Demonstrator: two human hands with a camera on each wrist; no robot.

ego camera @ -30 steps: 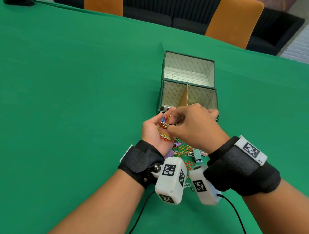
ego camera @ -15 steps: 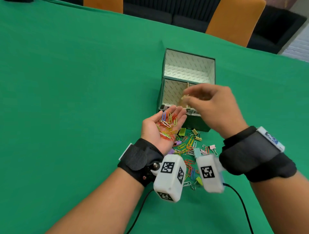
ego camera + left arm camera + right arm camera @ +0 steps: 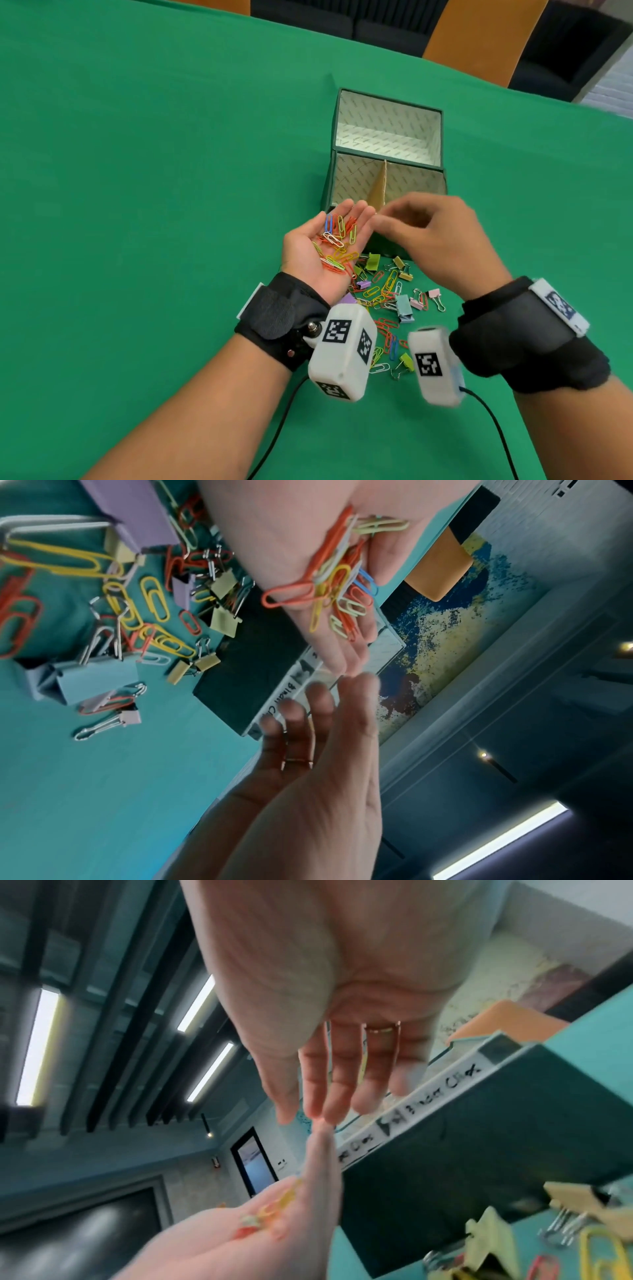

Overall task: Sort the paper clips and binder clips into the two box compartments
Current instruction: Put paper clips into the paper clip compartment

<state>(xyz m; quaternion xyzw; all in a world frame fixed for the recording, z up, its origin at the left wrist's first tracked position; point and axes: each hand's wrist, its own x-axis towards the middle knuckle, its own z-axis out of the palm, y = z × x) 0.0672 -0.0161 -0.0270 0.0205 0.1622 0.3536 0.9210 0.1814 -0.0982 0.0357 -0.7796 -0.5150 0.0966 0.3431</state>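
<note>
Wide bare green cloth-covered table [image 3: 137, 171] lies left of my dark green two-compartment cardboard box [image 3: 442, 144]. My left hand [image 3: 318, 253], palm up, fingers relaxed, cradles coloured wire paper clips [image 3: 337, 245], long axes mostly pointing far toward the box. My right hand [image 3: 435, 240] hovers beside its fingertips, fingers loosely extended, holding nothing. Pastel metal binder clips [image 3: 404, 305] lie scattered just near of the box.

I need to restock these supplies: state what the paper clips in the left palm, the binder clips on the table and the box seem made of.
Paper clips: thin bent wire, probably with a coloured plastic coating, given the bright matte colours.
Binder clips: pastel folded bodies, likely painted sheet metal, with bare shiny wire handles.
Box: looks like rigid cardboard, dark green outside, with a pale printed paper lining and a brown card divider.
</note>
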